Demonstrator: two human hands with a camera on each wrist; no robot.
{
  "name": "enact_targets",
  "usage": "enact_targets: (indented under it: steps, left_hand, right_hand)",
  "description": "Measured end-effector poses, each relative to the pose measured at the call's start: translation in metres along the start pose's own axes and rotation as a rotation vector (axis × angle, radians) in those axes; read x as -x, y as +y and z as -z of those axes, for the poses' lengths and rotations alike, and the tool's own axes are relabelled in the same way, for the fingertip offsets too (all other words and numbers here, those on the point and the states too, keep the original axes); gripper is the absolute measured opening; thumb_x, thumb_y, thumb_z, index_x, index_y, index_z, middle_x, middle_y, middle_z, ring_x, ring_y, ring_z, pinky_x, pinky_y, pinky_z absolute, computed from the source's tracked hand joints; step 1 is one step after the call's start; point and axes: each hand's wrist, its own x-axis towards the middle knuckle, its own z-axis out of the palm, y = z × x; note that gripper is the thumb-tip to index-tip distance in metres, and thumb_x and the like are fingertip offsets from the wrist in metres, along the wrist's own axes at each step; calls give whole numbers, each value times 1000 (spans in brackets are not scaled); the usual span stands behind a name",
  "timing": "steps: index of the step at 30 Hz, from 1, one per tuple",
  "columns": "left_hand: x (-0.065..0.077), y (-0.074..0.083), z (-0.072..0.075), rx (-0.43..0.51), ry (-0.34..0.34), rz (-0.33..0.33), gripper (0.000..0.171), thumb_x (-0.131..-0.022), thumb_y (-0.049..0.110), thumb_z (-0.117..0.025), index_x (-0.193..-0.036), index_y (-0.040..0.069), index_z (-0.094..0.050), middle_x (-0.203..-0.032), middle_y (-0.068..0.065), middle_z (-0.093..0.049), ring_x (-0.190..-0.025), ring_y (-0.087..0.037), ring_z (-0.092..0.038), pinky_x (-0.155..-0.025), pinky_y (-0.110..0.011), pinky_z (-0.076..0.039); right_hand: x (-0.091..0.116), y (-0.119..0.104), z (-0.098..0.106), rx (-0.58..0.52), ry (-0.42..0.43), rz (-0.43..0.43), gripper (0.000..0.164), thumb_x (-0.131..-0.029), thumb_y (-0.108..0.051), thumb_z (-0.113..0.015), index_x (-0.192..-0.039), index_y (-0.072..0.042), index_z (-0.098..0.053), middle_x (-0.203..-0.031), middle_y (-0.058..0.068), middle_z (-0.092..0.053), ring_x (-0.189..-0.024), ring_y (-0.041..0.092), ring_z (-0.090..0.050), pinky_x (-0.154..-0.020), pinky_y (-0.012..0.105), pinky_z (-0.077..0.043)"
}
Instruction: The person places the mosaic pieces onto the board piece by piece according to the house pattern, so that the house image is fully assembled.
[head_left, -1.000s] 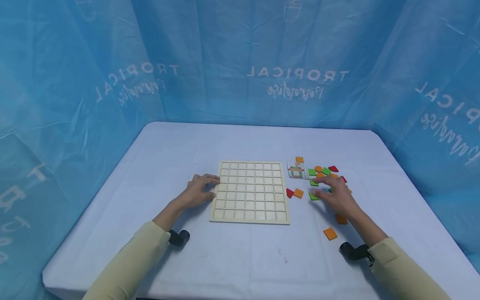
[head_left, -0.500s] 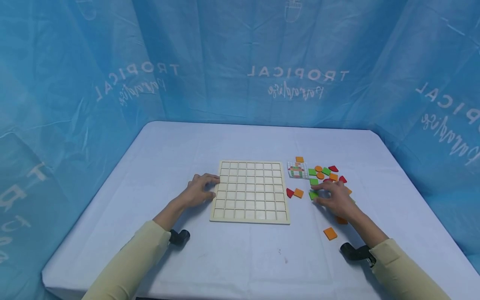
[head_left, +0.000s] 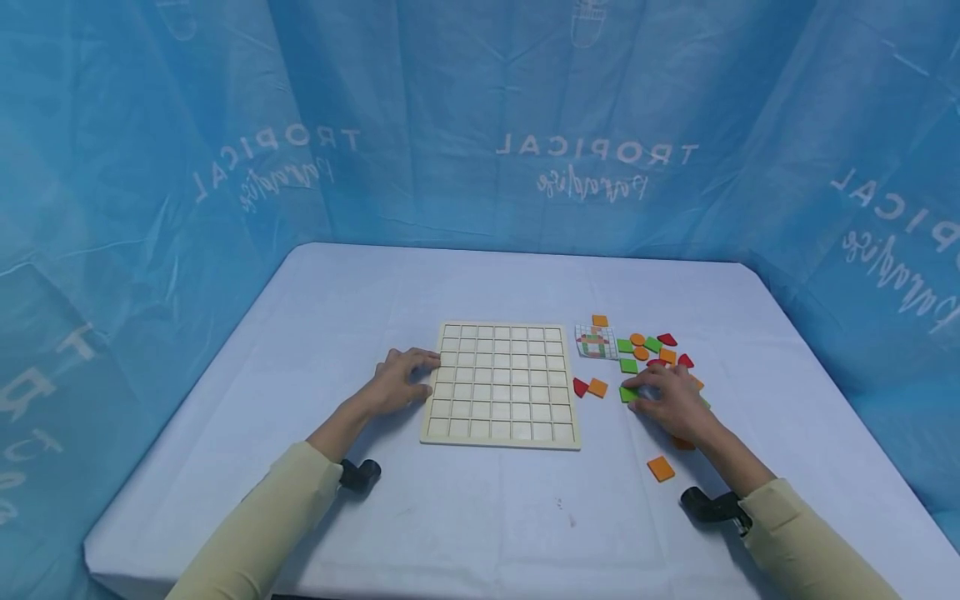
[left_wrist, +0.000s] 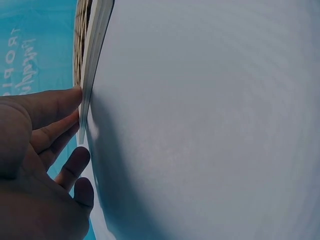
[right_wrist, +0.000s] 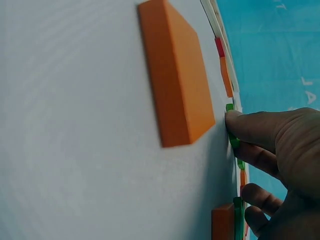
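A pale wooden grid board (head_left: 499, 385) lies flat on the white table, its squares bare. At the board's left edge my left hand (head_left: 397, 383) rests with thumb and fingers spread; in the left wrist view, the left hand (left_wrist: 45, 135) has its thumb tip against the rim. To the right of the board my right hand (head_left: 670, 402) pinches a green square tile (head_left: 627, 394) between thumb and fingers. The right wrist view shows that green tile (right_wrist: 233, 140) at the thumb tip of the right hand (right_wrist: 285, 150), low over the cloth.
A small pattern card (head_left: 596, 342) lies right of the board. Around it are orange round tiles (head_left: 637, 339), green squares (head_left: 628, 366), and red quarter-shaped pieces (head_left: 581, 387). One orange square (head_left: 661, 468) lies nearer the front. Blue curtains (head_left: 480, 125) surround the table.
My right hand has drawn slightly back and down, and its thumb and fingers have closed on the green square tile. The left hand stays at the board's edge.
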Motion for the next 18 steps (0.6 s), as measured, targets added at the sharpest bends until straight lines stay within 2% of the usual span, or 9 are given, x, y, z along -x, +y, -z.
enact_targets:
  steps: [11, 14, 18]
  left_hand:
    - [0, 1, -1, -13, 1, 10, 45, -85, 10, -70, -129, 4, -59, -140, -5, -50, -113, -25, -38, -95, -47, -25]
    - [0, 2, 0, -17, 2, 21, 45, -85, 10, -70, -129, 5, -59, -140, -5, -50, -113, -24, -39, -96, -46, -26]
    - [1, 3, 0, -20, 3, 39, 46, -85, 11, -70, -129, 5, -59, -140, -5, -50, -111, -24, -39, -95, -45, -27]
  right_hand:
    - [-1, -4, 1, 7, 0, 9, 32, -79, -12, -78, -110, -6, -72, -110, 14, -58, -107, 35, -37, -80, 49, -37]
    - [-3, -15, 3, -8, 11, 43, 32, -79, -11, -78, -110, -6, -71, -111, 13, -59, -109, 34, -38, -84, 51, -37]
    - [-10, -43, -2, -60, 15, 82, 30, -80, -10, -77, -109, -6, -72, -110, 12, -61, -112, 33, -39, -88, 52, -36]
